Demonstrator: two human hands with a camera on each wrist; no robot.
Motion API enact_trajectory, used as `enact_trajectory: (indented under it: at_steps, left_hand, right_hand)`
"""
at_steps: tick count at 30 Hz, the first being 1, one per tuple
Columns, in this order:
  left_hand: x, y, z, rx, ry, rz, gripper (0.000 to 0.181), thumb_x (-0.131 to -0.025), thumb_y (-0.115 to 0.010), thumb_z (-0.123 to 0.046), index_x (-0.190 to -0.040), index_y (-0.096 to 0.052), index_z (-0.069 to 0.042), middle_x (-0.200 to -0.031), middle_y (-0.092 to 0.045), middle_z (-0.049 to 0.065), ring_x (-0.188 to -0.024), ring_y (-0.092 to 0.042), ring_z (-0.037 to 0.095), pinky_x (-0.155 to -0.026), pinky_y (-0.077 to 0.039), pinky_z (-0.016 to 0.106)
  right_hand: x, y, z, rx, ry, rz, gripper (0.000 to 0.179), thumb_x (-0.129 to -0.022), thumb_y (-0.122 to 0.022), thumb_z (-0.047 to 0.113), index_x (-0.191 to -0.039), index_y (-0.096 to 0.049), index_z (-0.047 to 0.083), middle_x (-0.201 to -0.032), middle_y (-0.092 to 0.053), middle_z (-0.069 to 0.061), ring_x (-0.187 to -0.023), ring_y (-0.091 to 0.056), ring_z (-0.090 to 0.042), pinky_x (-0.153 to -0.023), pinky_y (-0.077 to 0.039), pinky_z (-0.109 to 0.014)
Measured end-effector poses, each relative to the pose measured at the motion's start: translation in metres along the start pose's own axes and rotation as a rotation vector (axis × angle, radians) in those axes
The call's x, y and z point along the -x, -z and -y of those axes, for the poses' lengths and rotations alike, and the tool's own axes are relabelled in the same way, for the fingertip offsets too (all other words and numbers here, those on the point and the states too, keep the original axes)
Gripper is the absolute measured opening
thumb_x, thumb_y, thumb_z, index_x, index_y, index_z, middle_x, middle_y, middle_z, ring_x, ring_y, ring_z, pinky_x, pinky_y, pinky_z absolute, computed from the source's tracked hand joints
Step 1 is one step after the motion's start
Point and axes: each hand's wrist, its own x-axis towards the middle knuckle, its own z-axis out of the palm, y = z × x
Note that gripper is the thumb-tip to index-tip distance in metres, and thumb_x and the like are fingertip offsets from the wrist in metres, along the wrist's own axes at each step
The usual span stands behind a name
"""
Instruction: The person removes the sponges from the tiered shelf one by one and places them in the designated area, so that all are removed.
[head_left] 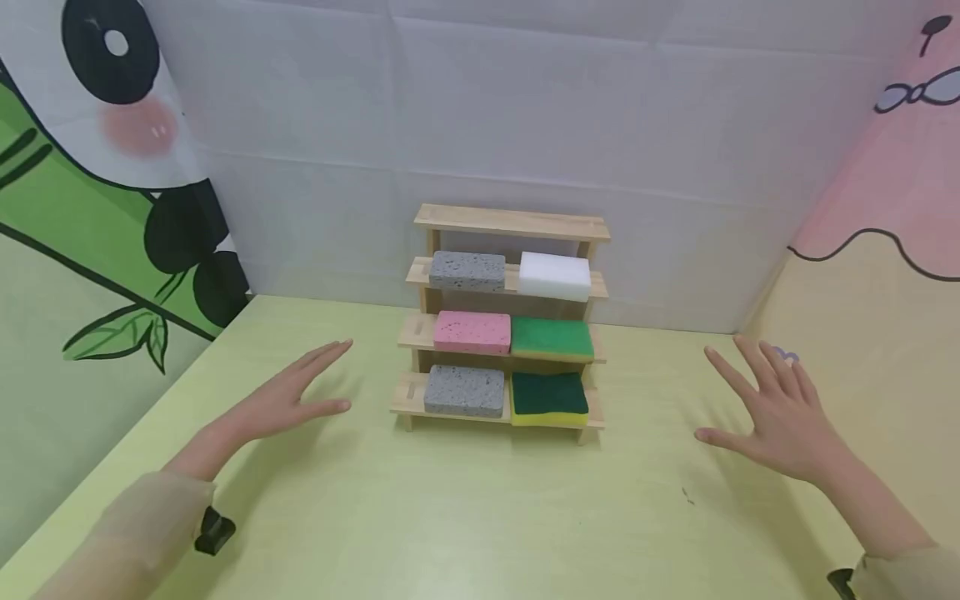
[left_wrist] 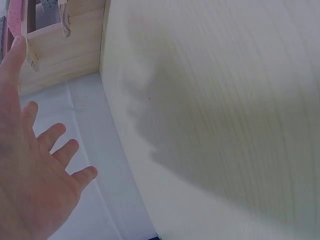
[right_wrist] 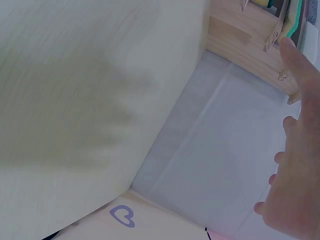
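My left hand (head_left: 281,404) hovers over the table left of a small wooden tiered rack (head_left: 513,221), its fingers extended and holding nothing. On the rack's other side, my right hand (head_left: 780,417) is spread above the table, also holding nothing. The rack's bottom step bears a grey pumice-like block (head_left: 464,392) and a yellow sponge with a dark green top (head_left: 550,397). A pink block (head_left: 472,332) and a green-topped sponge (head_left: 552,337) sit one step higher. Above them lie another grey block (head_left: 467,271) and a white foam sponge (head_left: 555,276). The top step is bare.
The pale yellow table (head_left: 480,517) runs back to a white cloth wall (head_left: 517,100). Side walls with cartoon prints stand at left (head_left: 112,225) and right (head_left: 877,317). The rack stands near the back wall.
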Motion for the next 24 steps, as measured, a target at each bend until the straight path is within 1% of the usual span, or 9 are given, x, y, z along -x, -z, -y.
enact_trajectory:
  at_steps: [5,10,13,16,20,24]
  left_hand:
    - [-0.006,-0.004,0.0,0.047,-0.001,0.006,0.086,-0.09,-0.066,-0.052,-0.159,-0.02,-0.026,-0.164,-0.025,0.012,-0.149,-0.024,0.042,-0.113,-0.025,0.068]
    - [-0.011,-0.01,0.001,0.102,0.021,0.017,0.086,-0.091,-0.065,-0.05,-0.159,-0.019,-0.024,-0.164,-0.024,0.014,-0.147,-0.027,0.044,-0.112,-0.027,0.069]
    - [-0.014,-0.015,0.001,0.154,0.026,0.02,0.085,-0.093,-0.064,-0.047,-0.16,-0.017,-0.022,-0.163,-0.025,0.017,-0.144,-0.032,0.047,-0.109,-0.031,0.071]
    - [-0.017,-0.019,0.0,0.219,0.019,0.023,0.083,-0.095,-0.063,-0.043,-0.16,-0.017,-0.02,-0.161,-0.028,0.021,-0.141,-0.037,0.049,-0.108,-0.034,0.069]
    - [-0.02,-0.025,-0.002,0.291,0.024,0.037,0.079,-0.097,-0.062,-0.039,-0.159,-0.017,-0.02,-0.156,-0.035,0.024,-0.139,-0.04,0.048,-0.111,-0.037,0.063]
    - [-0.023,-0.03,-0.004,0.348,0.033,0.047,0.077,-0.098,-0.062,-0.035,-0.159,-0.017,-0.02,-0.153,-0.04,0.023,-0.137,-0.045,0.046,-0.11,-0.04,0.058]
  right_hand:
    - [-0.01,0.008,0.002,-0.009,-0.013,0.011,0.107,-0.074,-0.077,0.059,-0.159,-0.018,0.031,-0.167,-0.007,-0.015,-0.151,-0.007,-0.045,-0.116,-0.005,-0.071]
    - [-0.02,0.014,0.006,-0.006,-0.004,0.012,0.106,-0.074,-0.077,0.059,-0.159,-0.02,0.03,-0.167,-0.009,-0.014,-0.151,-0.008,-0.044,-0.113,-0.01,-0.073]
    - [-0.027,0.017,0.01,-0.008,0.003,0.016,0.105,-0.075,-0.076,0.059,-0.159,-0.02,0.03,-0.166,-0.01,-0.015,-0.152,-0.007,-0.042,-0.113,-0.011,-0.073]
    - [-0.033,0.019,0.013,-0.008,0.007,0.022,0.105,-0.075,-0.076,0.06,-0.159,-0.019,0.031,-0.166,-0.01,-0.015,-0.152,-0.006,-0.042,-0.112,-0.012,-0.073]
    - [-0.042,0.023,0.018,-0.009,0.019,0.034,0.105,-0.076,-0.075,0.06,-0.159,-0.017,0.031,-0.166,-0.01,-0.015,-0.152,-0.007,-0.044,-0.111,-0.013,-0.073]
    - [-0.054,0.026,0.023,-0.016,0.03,0.038,0.104,-0.077,-0.074,0.06,-0.159,-0.017,0.031,-0.166,-0.01,-0.015,-0.152,-0.008,-0.044,-0.112,-0.013,-0.073]
